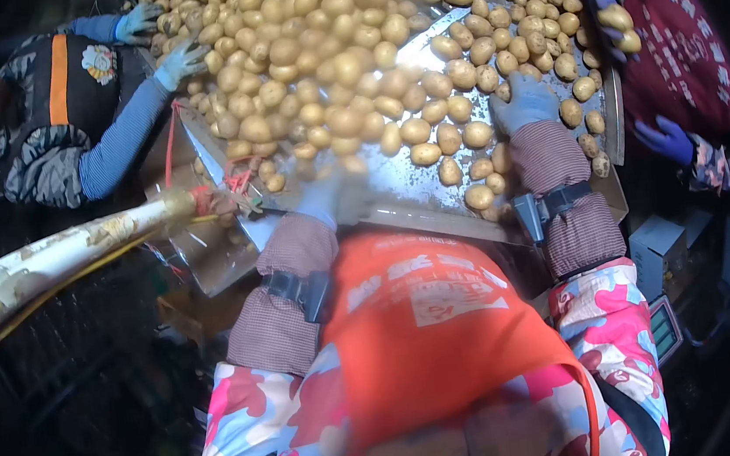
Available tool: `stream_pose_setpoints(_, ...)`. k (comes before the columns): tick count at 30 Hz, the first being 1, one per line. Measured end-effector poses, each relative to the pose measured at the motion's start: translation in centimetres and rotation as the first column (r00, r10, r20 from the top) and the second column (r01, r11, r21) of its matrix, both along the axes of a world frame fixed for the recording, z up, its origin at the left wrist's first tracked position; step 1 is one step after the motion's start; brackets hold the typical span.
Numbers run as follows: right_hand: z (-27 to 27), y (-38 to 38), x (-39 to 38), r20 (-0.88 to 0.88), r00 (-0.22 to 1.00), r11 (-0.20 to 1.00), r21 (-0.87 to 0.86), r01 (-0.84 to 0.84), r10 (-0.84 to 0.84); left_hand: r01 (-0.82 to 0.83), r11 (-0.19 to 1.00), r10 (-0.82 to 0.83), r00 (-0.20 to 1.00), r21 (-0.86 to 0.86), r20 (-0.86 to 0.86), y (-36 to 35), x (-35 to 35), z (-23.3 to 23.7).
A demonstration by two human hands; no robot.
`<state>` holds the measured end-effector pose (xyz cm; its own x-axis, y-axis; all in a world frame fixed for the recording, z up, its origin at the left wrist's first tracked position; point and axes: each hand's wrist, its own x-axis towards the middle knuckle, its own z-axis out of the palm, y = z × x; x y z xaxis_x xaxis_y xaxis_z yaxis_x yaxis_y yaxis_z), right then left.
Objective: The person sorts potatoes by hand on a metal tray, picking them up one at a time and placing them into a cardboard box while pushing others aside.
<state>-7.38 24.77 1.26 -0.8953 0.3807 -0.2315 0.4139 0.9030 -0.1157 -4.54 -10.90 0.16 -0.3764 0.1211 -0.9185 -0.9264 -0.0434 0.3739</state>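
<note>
Many potatoes lie over a shiny metal sorting table, heaped thickly at the middle and left. Several in the heap are smeared by motion. My right hand, in a light blue glove, rests among the potatoes on the right side, palm down with the fingers forward. A potato touches its fingertips. Low at the table's near edge is my left hand, gloved in the same blue and blurred. Its fingers cannot be made out, and potatoes lie just beyond it.
At the left, a co-worker's gloved hands reach onto the heap. Another co-worker at the right holds potatoes in one purple-gloved hand. A white pipe juts in from the left, with red ties at its end. Boxes stand below right.
</note>
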Motion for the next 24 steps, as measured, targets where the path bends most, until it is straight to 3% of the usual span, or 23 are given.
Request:
stream_pose_setpoints(1,0.6,0.2,0.2,0.009,1.000,0.995,-0.096,0.010,-0.009,-0.043,0.998,0.042,0.999,0.035,0.016,0.3,0.5,0.2)
stream_pose_setpoints(2,-1.7,0.5,0.9,-0.268,0.963,0.995,-0.101,-0.026,-0.002,-0.088,0.994,0.086,0.996,0.071,0.020,0.4,0.2,0.2)
stream_pose_setpoints(3,-3.7,1.4,0.2,-0.282,0.957,0.977,-0.174,-0.126,0.073,0.250,0.944,-0.101,0.839,0.214,-0.535,-0.6,1.3,-3.0)
stream_pose_setpoints(5,-2.2,-0.7,0.9,-0.289,0.932,0.893,-0.325,-0.311,0.220,0.516,0.850,-0.155,0.444,0.110,-0.882,-0.2,3.8,-3.1)
stream_pose_setpoints(8,-0.3,-4.3,1.5,-0.349,0.850,0.655,-0.543,-0.526,0.394,0.349,0.937,-0.236,0.621,-0.006,-0.747,5.0,4.5,3.5)
stream_pose_setpoints(9,-0.2,-4.3,-0.5,-0.365,0.816,0.764,-0.319,-0.562,0.448,0.316,0.947,-0.187,0.690,0.059,-0.699,4.7,4.6,2.9)
stream_pose_setpoints(11,-0.6,-3.8,-3.2,-0.128,0.826,0.828,-0.051,-0.559,0.550,0.221,0.959,-0.079,0.810,0.177,-0.582,4.1,4.9,1.7)
stream_pose_setpoints(13,0.4,-4.8,-5.5,0.161,0.848,0.845,0.111,-0.524,0.505,0.457,0.889,-0.348,0.622,-0.036,-0.701,2.6,5.4,1.3)
stream_pose_setpoints(14,0.9,-5.1,-5.9,0.232,0.834,0.839,0.111,-0.533,0.500,0.446,0.895,-0.280,0.580,0.011,-0.765,1.8,5.4,3.7)
stream_pose_setpoints(16,0.7,-5.1,-5.9,0.272,0.865,0.894,0.036,-0.447,0.421,0.211,0.892,0.025,0.860,0.399,-0.510,0.7,7.7,-1.2)
stream_pose_setpoints(17,0.8,-4.8,-5.6,0.189,0.900,0.919,-0.047,-0.392,0.393,0.053,0.835,0.159,0.930,0.547,-0.332,0.3,7.9,-2.9)
stream_pose_setpoints(19,1.0,-4.1,-4.7,0.024,0.948,0.924,-0.233,-0.304,0.318,0.426,0.900,-0.277,0.727,0.096,-0.629,0.0,7.2,0.7)
stream_pose_setpoints(20,-0.8,-2.9,-4.0,-0.066,0.982,0.885,-0.427,-0.187,0.176,0.538,0.826,-0.495,0.550,-0.169,-0.673,-0.2,6.8,2.0)
stream_pose_setpoints(21,-2.5,-1.3,-3.1,-0.138,0.985,0.816,-0.556,-0.160,0.100,0.377,0.907,-0.231,0.816,0.185,-0.530,-0.5,6.4,1.4)
stream_pose_setpoints(22,-4.3,0.2,-2.1,-0.199,0.980,0.724,-0.673,-0.151,0.019,0.104,0.872,0.024,0.967,0.479,-0.254,-0.7,6.3,0.3)
stream_pose_setpoints(23,1.7,-4.1,0.3,-0.014,0.984,0.550,-0.831,0.087,-0.177,-0.233,0.724,0.209,0.971,0.649,0.114,-0.6,6.5,-0.5)
stream_pose_setpoints(24,4.2,-6.9,2.3,0.039,0.989,0.431,-0.897,0.099,-0.145,0.103,0.789,0.119,0.942,0.605,-0.315,-0.7,6.5,-0.9)
